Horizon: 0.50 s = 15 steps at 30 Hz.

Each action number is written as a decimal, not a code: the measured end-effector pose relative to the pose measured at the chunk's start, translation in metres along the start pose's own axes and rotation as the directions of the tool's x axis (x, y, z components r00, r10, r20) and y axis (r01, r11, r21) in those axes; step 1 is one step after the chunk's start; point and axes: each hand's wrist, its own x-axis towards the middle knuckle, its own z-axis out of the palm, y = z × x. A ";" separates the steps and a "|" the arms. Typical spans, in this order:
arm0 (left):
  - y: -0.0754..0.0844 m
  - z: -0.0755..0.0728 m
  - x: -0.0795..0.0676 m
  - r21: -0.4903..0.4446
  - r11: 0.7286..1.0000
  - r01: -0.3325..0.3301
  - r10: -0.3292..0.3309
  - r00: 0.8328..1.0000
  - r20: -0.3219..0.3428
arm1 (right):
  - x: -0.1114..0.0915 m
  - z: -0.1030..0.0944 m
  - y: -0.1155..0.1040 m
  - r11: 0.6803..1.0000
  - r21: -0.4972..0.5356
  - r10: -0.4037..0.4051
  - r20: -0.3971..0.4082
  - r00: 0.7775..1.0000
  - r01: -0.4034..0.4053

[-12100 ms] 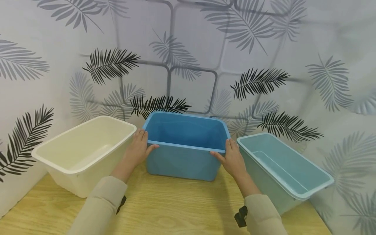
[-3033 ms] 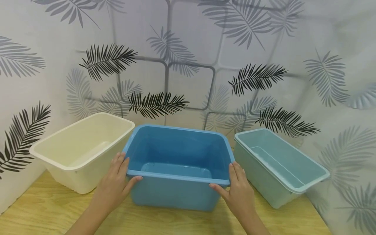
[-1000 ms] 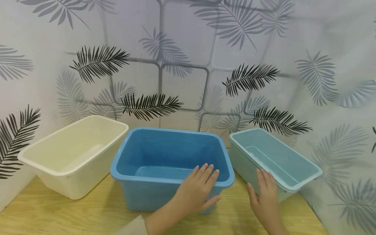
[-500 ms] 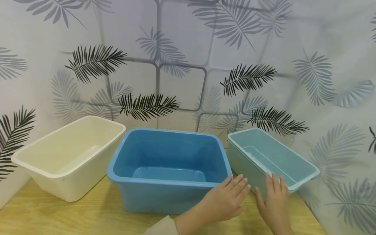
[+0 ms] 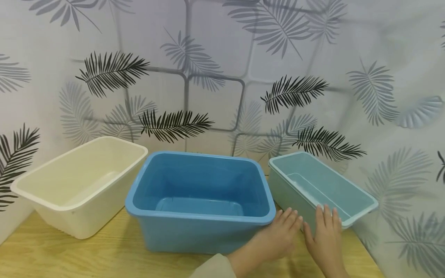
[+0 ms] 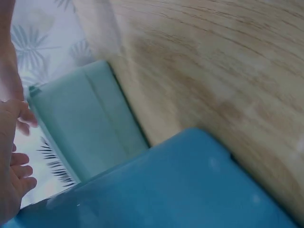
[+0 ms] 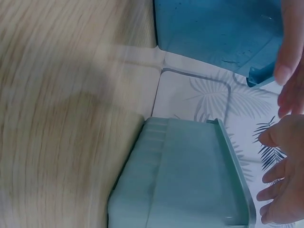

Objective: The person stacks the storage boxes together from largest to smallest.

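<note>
Three plastic bins stand in a row in the head view: cream (image 5: 83,208) at left, blue (image 5: 205,231) in the middle, pale teal (image 5: 292,193) at right. My left hand (image 5: 274,239), fingers extended, is at the blue bin's front right corner, reaching toward the teal bin. Close beside it, my right hand (image 5: 326,241) has its fingers straight, fingertips over the teal bin's near rim. Neither hand grips anything. The right wrist view shows the teal bin's side (image 7: 190,175) below both hands. In the left wrist view, the blue bin's wall (image 6: 175,185) fills the bottom.
The bins stand on a wood-grain table (image 5: 104,258). Behind them hangs a pale backdrop (image 5: 215,108) printed with feathery leaves. A narrow gap separates the blue and teal bins at their back corners. The cream bin sits close to the blue one.
Both hands held the blue bin's ends earlier, and it came nearer. Since then they have let go. The right hand moved to the teal bin, and the left crossed rightward past the blue bin's front.
</note>
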 end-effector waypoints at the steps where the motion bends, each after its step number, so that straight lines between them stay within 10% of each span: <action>1: 0.001 0.002 0.002 -0.022 0.999 0.023 -0.022 0.999 0.034 | 0.000 0.001 0.001 1.000 -0.014 0.000 0.000 1.000 0.000; 15: 0.011 0.026 0.028 -0.114 0.960 0.256 -0.218 0.939 0.268 | 0.000 0.011 0.002 0.990 -0.125 0.071 0.079 0.994 -0.061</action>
